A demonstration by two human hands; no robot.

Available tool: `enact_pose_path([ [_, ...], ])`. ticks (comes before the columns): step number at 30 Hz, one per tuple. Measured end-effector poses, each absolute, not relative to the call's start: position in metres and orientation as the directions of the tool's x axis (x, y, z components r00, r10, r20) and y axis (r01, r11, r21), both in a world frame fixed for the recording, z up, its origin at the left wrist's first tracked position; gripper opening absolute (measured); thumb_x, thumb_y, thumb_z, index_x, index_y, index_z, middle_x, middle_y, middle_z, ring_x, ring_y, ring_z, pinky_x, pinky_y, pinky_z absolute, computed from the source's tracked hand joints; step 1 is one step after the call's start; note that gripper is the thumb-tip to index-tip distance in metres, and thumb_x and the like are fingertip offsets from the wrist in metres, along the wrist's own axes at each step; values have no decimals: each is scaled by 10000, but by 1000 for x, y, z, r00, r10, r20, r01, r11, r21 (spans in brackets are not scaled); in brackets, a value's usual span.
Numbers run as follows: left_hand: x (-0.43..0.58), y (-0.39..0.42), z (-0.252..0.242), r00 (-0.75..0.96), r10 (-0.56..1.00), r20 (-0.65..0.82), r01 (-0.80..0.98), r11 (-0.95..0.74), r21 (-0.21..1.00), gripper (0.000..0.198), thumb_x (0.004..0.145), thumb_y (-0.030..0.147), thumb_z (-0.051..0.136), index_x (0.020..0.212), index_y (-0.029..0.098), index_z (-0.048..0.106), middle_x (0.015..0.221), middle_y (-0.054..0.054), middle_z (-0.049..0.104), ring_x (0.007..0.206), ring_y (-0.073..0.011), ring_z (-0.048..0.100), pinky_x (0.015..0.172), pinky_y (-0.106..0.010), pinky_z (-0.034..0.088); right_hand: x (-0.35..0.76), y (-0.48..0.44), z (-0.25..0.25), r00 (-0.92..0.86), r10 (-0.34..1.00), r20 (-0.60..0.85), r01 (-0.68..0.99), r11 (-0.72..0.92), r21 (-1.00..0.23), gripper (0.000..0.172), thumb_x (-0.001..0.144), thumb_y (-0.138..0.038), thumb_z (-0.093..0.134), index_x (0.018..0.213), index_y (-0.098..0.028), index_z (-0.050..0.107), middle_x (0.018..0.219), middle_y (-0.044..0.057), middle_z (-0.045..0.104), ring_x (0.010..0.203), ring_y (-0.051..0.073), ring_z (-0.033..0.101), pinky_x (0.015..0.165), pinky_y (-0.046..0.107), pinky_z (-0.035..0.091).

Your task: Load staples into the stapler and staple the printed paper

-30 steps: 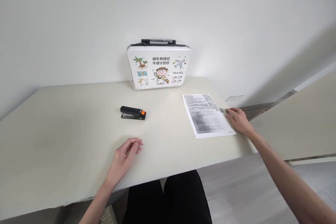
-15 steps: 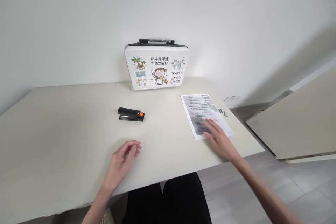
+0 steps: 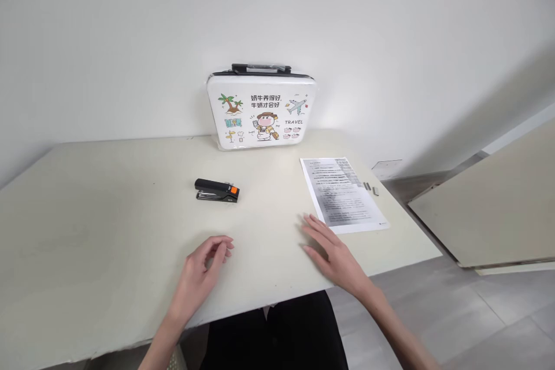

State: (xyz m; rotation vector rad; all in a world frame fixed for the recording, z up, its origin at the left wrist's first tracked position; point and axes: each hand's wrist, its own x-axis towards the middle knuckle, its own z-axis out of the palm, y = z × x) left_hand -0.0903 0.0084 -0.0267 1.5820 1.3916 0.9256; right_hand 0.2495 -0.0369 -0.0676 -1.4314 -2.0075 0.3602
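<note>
My left hand (image 3: 203, 269) rests on the table with its fingers curled together and nothing seen in them. A black stapler (image 3: 217, 191) with an orange patch lies just beyond it. My right hand (image 3: 332, 254) has its fingers spread and holds nothing; it is beside the near left corner of a printed sheet of paper (image 3: 347, 193) on the right part of the table. Small grey staple strips (image 3: 375, 191) lie at the paper's right edge.
A white case (image 3: 262, 110) with cartoon pictures and a black handle stands against the wall at the back of the pale table (image 3: 108, 214). Beyond the table's right end is a pale panel (image 3: 489, 208) above the grey floor.
My right hand has moved left and toward me, off the paper, which now shows uncovered. My left hand has stayed in place.
</note>
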Motion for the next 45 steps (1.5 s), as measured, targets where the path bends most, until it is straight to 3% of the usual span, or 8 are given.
enact_pose_path([
  [5,-87,10,-28,164,982,97,465,-164,870,220,986,440,629,1035,262,748,1035,-77,745,914,-256,690,803,-326,553,247,-38,-64,-199,931,306,730,349,-588,495,1062,-335,573,1552,-359,510,1615,17,513,1536,295,426,1225,599,455],
  [7,-83,17,-33,249,952,180,531,-290,796,209,1009,404,593,1107,278,727,1173,-75,719,1073,-275,667,952,-383,537,248,-38,-64,-189,938,292,733,333,-593,480,1063,-343,569,1541,-350,528,1622,22,505,1538,297,423,1221,586,465],
  [10,-76,39,-42,369,888,274,644,-457,614,261,1036,364,532,1246,284,665,1363,-77,640,1306,-301,552,1161,-512,401,248,-38,-65,-188,942,278,734,322,-597,451,1071,-354,552,1521,-332,554,1623,26,505,1544,291,413,1238,557,451],
  [13,-69,64,-50,385,881,275,751,-472,463,330,1044,383,507,1332,258,608,1458,-105,566,1374,-333,486,1173,-565,379,247,-38,-64,-178,942,283,735,318,-599,434,1068,-360,556,1500,-331,576,1616,23,515,1542,287,418,1245,545,444],
  [18,-61,94,-58,333,898,287,834,-422,354,410,1045,436,488,1396,241,573,1504,-126,515,1397,-361,475,1184,-572,377,245,-37,-62,-172,940,295,736,322,-595,432,1061,-345,567,1492,-322,582,1600,30,534,1522,287,451,1242,547,449],
  [28,-85,133,-71,163,880,445,854,-352,382,386,986,403,531,1284,180,631,1344,-155,589,1299,-365,531,1189,-563,397,246,-36,-64,-180,936,303,740,332,-585,394,1070,-347,553,1456,-286,602,1601,48,534,1521,285,454,1246,549,444],
  [36,-93,136,-70,142,884,446,806,-365,467,362,977,385,532,1274,202,626,1384,-127,613,1330,-331,548,1189,-528,424,248,-39,-62,-144,922,359,757,337,-560,395,1056,-366,574,1446,-309,596,1636,44,487,1561,304,383,1270,587,382],
  [45,-91,136,-69,129,902,412,848,-316,426,379,959,394,513,1258,188,621,1427,-150,593,1347,-358,533,1207,-551,400,278,-48,-79,97,918,385,888,95,-450,507,1079,-463,501,1554,-289,463,1729,77,316,1617,340,235,1277,640,310],
])
